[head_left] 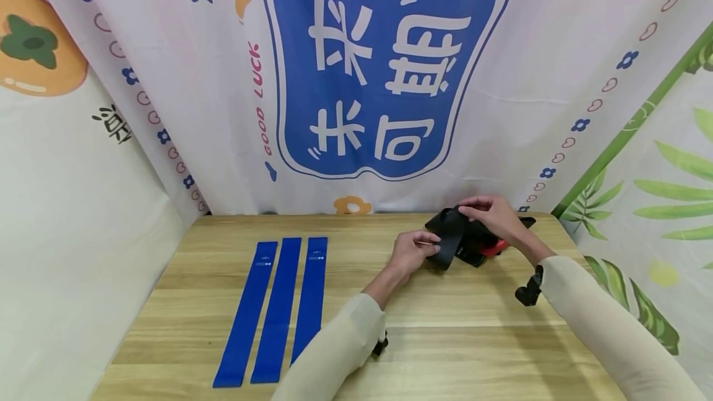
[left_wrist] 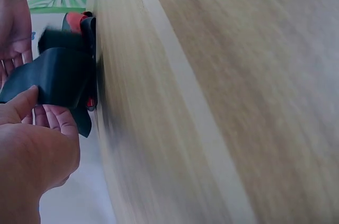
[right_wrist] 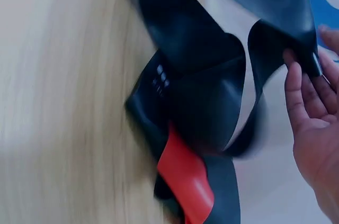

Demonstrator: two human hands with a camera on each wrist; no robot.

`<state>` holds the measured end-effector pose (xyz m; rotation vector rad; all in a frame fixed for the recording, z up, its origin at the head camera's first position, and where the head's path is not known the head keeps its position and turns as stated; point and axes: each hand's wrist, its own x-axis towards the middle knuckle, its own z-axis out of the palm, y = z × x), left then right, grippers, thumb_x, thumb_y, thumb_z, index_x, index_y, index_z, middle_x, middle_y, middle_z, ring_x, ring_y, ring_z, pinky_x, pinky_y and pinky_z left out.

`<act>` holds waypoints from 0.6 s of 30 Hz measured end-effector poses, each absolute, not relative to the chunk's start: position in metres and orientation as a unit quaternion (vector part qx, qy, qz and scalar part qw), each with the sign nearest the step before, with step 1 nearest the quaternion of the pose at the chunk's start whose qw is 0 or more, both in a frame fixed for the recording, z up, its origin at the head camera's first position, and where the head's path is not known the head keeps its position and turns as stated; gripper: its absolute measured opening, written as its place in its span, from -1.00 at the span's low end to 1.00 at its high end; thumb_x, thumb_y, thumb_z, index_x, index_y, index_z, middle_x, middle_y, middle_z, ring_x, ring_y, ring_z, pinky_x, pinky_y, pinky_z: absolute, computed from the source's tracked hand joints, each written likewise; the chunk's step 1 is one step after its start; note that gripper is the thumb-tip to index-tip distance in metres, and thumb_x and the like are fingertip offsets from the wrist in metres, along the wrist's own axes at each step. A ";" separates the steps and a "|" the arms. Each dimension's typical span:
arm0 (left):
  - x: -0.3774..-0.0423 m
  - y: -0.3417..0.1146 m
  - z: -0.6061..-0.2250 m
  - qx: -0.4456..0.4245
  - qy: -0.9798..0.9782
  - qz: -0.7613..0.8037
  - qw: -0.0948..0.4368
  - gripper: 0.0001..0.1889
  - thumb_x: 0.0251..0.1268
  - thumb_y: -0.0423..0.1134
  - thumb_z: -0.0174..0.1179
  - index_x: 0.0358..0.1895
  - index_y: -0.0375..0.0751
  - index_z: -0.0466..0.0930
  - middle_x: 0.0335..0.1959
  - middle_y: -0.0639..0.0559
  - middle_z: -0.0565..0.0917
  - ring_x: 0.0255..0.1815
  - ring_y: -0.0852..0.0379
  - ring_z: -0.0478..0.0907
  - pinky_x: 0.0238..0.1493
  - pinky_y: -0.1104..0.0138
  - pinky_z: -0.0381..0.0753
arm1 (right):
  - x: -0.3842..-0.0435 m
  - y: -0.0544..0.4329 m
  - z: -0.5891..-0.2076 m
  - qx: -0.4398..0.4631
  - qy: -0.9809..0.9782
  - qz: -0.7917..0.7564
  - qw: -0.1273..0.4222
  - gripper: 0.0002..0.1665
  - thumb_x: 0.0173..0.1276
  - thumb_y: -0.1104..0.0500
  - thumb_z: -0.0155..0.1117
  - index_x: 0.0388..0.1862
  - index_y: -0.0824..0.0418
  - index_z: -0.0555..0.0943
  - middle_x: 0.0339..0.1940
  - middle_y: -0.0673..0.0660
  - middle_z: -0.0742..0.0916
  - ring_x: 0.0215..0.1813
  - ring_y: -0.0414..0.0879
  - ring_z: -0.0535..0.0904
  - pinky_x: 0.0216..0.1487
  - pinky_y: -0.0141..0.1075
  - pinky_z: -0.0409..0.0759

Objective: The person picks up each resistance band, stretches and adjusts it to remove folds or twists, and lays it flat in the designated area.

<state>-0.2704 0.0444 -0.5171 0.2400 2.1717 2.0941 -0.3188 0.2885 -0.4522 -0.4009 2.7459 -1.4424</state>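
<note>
At the back right of the table, a tangled heap of black resistance bands (head_left: 449, 237) holds a red resistance band (head_left: 494, 248) among its folds. My left hand (head_left: 409, 255) pinches a black band between thumb and fingers; the left wrist view shows this wide black strip (left_wrist: 50, 78) bent over the fingers. Higher up and to the right, my right hand (head_left: 496, 218) pinches a raised black loop. In the right wrist view, that loop (right_wrist: 288, 9) bends around the fingertips, while the red band (right_wrist: 186, 179) pokes out below. How many black bands there are I cannot tell.
Three flat blue resistance bands (head_left: 245, 314) lie side by side on the left part of the wooden table (head_left: 445, 351), small print near their far ends. A printed cloth (head_left: 223, 110) hangs right behind the table's back edge.
</note>
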 end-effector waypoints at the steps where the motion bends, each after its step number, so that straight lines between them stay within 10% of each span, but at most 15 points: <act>1: -0.270 0.044 -0.517 0.079 0.712 0.695 0.057 -0.90 0.28 -0.47 0.45 -0.18 -0.28 0.82 -0.24 0.03 0.79 -0.30 0.29 0.64 -0.27 0.47 0.59 | -0.319 0.287 -0.451 -0.128 0.877 -0.463 -0.002 -0.53 0.53 -0.09 0.40 0.16 0.25 0.76 0.04 0.24 0.82 -0.11 0.02 0.75 0.02 -0.25 0.72; 11: -0.270 0.047 -0.514 0.059 0.680 0.729 0.045 -0.80 0.23 -0.52 0.47 -0.25 -0.26 0.62 -0.23 -0.08 0.80 -0.28 0.27 0.66 -0.20 0.44 0.65 | -0.313 0.272 -0.433 -0.115 0.848 -0.514 -0.054 -0.61 0.45 0.05 0.50 0.07 0.31 0.73 -0.15 0.17 0.80 -0.18 0.13 0.70 -0.16 -0.33 0.71; 18: -0.273 0.047 -0.510 0.053 0.659 0.750 0.002 -0.65 0.23 -0.54 0.45 0.05 -0.42 0.60 -0.24 -0.14 0.80 -0.28 0.23 0.67 -0.18 0.43 0.66 | -0.307 0.263 -0.417 -0.118 0.823 -0.550 -0.078 -0.60 0.46 0.07 0.50 0.03 0.37 0.69 -0.22 -0.02 0.80 -0.15 0.14 0.79 -0.18 -0.36 0.77</act>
